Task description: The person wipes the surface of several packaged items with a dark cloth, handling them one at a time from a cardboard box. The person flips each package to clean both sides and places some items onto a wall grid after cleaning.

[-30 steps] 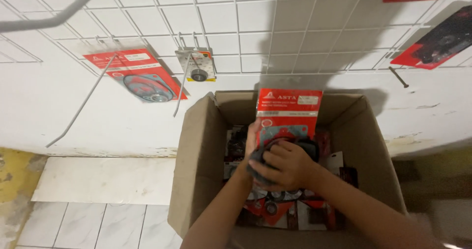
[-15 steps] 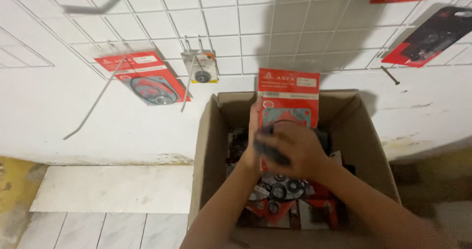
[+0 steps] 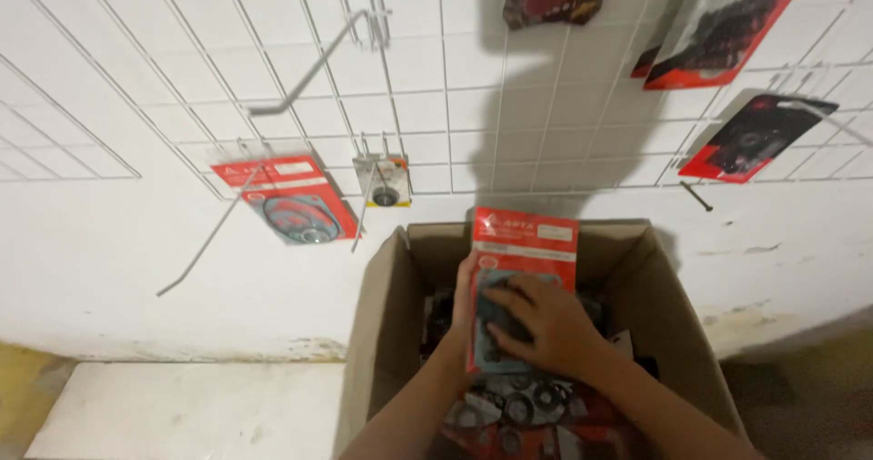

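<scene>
1. Holding a flat red-topped packet of dark gaskets (image 3: 522, 269) upright above the open brown cardboard box (image 3: 677, 305), both hands clamp it.
2. Left hand (image 3: 464, 296) grips its left edge; right hand (image 3: 546, 324) lies spread over the front, nearer the camera.
3. Packet's long axis runs vertical, top edge pointing toward the white wire grid wall (image 3: 436, 87) and its bare metal hooks (image 3: 300, 96), up and left.
</scene>
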